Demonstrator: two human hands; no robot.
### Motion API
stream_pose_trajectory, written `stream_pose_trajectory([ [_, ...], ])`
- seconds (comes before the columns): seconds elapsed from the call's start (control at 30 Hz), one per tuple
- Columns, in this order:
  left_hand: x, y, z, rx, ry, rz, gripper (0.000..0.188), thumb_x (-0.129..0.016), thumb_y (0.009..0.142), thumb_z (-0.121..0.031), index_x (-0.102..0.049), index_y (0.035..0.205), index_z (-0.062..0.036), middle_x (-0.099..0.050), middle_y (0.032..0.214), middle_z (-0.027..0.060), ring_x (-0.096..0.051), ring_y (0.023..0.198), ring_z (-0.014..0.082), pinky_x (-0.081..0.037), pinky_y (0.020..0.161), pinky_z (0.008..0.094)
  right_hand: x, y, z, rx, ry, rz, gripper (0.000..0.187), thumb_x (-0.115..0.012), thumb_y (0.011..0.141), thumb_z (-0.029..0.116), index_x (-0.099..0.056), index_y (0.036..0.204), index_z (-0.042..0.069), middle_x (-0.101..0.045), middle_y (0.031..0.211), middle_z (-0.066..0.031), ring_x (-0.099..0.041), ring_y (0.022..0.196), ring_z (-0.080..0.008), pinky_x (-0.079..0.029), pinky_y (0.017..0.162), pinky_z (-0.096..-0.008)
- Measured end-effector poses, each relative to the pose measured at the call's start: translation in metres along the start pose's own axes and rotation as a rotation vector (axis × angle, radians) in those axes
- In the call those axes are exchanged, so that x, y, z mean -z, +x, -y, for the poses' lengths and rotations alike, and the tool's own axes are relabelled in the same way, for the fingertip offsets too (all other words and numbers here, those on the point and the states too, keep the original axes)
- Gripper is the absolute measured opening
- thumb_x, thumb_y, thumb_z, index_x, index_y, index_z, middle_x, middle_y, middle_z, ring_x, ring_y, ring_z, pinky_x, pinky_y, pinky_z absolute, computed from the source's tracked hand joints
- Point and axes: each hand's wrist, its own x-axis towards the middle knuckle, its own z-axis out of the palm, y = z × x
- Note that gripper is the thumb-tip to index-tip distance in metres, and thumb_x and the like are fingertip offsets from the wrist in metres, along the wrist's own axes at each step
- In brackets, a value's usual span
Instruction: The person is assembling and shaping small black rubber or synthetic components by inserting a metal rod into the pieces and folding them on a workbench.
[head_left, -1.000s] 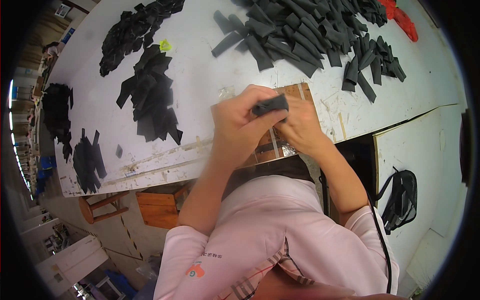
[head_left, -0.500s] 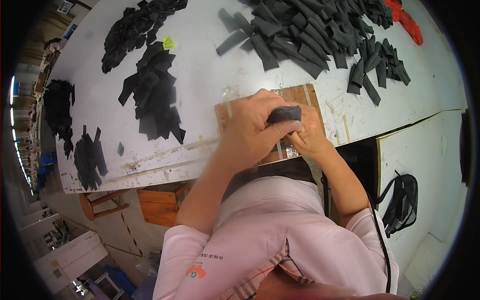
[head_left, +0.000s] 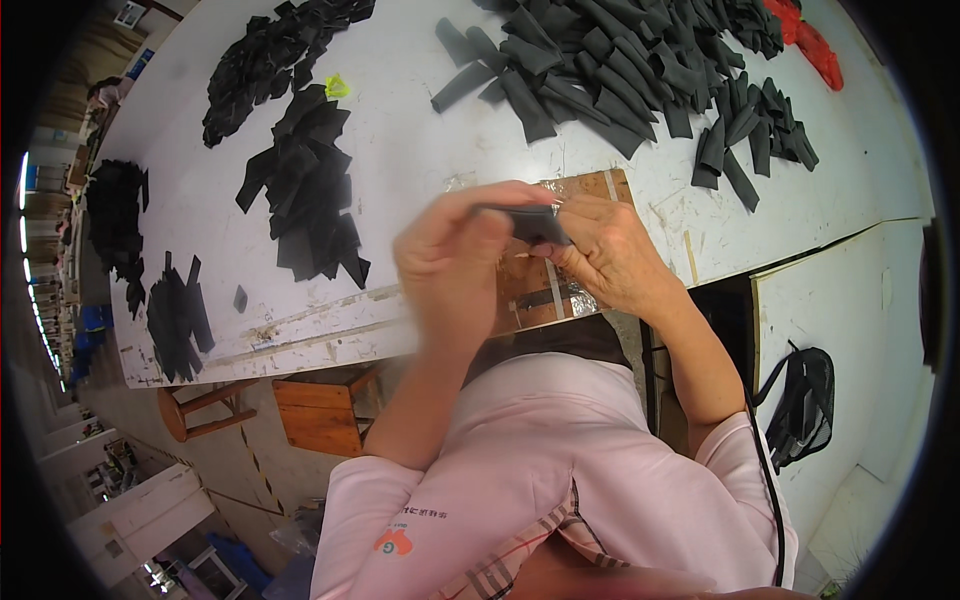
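Observation:
A dark grey piece of soft material (head_left: 540, 224), folded or tube-shaped, is stretched between my two hands above a brown board (head_left: 592, 186). My right hand (head_left: 618, 250) pinches its right end between thumb and fingers. The left end lies in my left hand (head_left: 450, 262), thumb against it and fingers along its far side; motion blurs this hand a little. Between the hands, clear tape and a dark strip show on the board, at the table's front edge.
Similar dark grey tube-like pieces (head_left: 600, 75) are heaped at the far right, near a red plastic bag (head_left: 818, 55). Flat black pieces (head_left: 305, 185) lie in piles on the left. A yellow-green scrap (head_left: 336, 85) sits beside them. Below the white table (head_left: 400, 130) stands a wooden stool (head_left: 320, 410).
My left hand has moved left and turned, drawing apart from my right hand. The dark grey piece, mostly covered by my hands before, now shows stretched between them.

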Motion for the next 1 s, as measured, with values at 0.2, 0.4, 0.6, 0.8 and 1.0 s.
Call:
stream_pose_trajectory([
  [0.2,0.020,-0.008,0.015,0.104,-0.184,0.003,0.026,-0.052,0.084,-0.019,-0.052,0.097,0.0033,-0.057,0.093,0.0187,-0.053,0.091,0.0273,-0.041,0.084,0.0391,-0.019,-0.007,-0.010,-0.029,0.012,-0.021,0.025,-0.060,0.074,0.025,-0.054,0.068,0.002,-0.053,0.060,-0.0113,-0.053,0.058,-0.0289,-0.042,0.050,-0.0371],
  [0.4,0.003,-0.007,0.008,0.190,-0.025,-0.054,0.020,-0.055,0.082,-0.010,-0.055,0.095,0.0041,-0.060,0.086,0.0136,-0.057,0.082,0.0180,-0.046,0.075,0.0300,-0.003,-0.003,0.007,-0.092,-0.012,0.069,0.022,-0.059,0.074,0.021,-0.055,0.070,0.000,-0.055,0.065,-0.0131,-0.054,0.060,-0.0295,-0.042,0.052,-0.0381],
  [0.6,-0.010,0.019,-0.005,0.325,0.672,0.364,0.009,-0.058,0.073,0.002,-0.059,0.082,0.0030,-0.060,0.081,0.0065,-0.053,0.066,0.0084,-0.044,0.059,0.0221,-0.021,-0.029,-0.007,-0.143,0.154,-0.058,0.016,-0.059,0.073,0.012,-0.055,0.076,-0.003,-0.057,0.073,-0.0162,-0.054,0.061,-0.0329,-0.043,0.055,-0.0369],
  [0.8,0.031,-0.008,0.023,-0.067,0.587,0.004,0.017,-0.060,0.073,-0.007,-0.057,0.086,0.0017,-0.058,0.080,0.0110,-0.054,0.072,0.0178,-0.042,0.063,0.0284,-0.006,-0.005,0.000,-0.270,0.219,0.031,0.015,-0.057,0.080,0.015,-0.056,0.080,0.000,-0.055,0.074,-0.0108,-0.055,0.066,-0.0241,-0.042,0.058,-0.0324],
  [1.0,0.146,-0.020,0.044,-0.253,1.661,-0.606,0.033,-0.063,0.071,-0.014,-0.052,0.096,0.0044,-0.054,0.089,0.0150,-0.050,0.081,0.0309,-0.042,0.070,0.0378,0.040,0.054,-0.033,-0.526,0.764,-0.448,0.051,-0.034,0.090,0.042,-0.053,0.091,-0.005,-0.049,0.060,-0.0019,-0.041,0.053,-0.0069,-0.033,0.051,-0.0176],
])
